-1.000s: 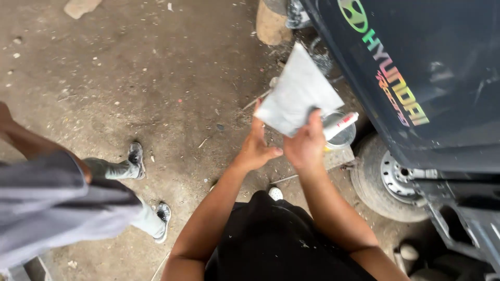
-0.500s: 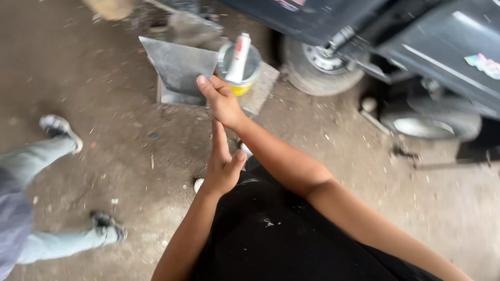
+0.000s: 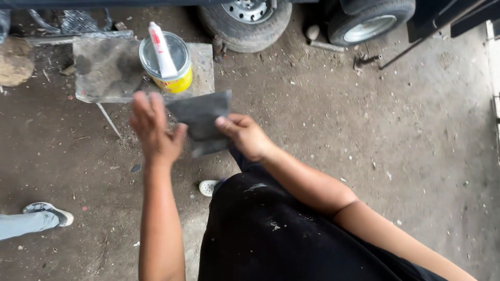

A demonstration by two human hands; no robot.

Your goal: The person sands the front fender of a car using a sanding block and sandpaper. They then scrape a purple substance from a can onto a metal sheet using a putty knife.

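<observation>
A dark grey abrasive sheet (image 3: pixel 200 120) hangs in front of me, pinched at its right edge by my right hand (image 3: pixel 245 136). My left hand (image 3: pixel 153 127) is blurred, fingers spread, touching the sheet's left edge at the thumb. Beyond the hands stands a yellow tin (image 3: pixel 166 62) with a metal lid, and a white tube with a red mark (image 3: pixel 161 49) lies across that lid. The tin rests on a flat grey slab (image 3: pixel 104 70) on the ground.
Two vehicle wheels (image 3: pixel 245 18) (image 3: pixel 370 21) stand at the top edge. Another person's shoe and trouser leg (image 3: pixel 36 218) show at the lower left. A round stone (image 3: pixel 14 60) lies at the far left. The floor is dusty concrete with small debris.
The view has swung. My right hand has come back from the tin and tube; the sheet, then lying flat by the tin, is now held between my hands.
</observation>
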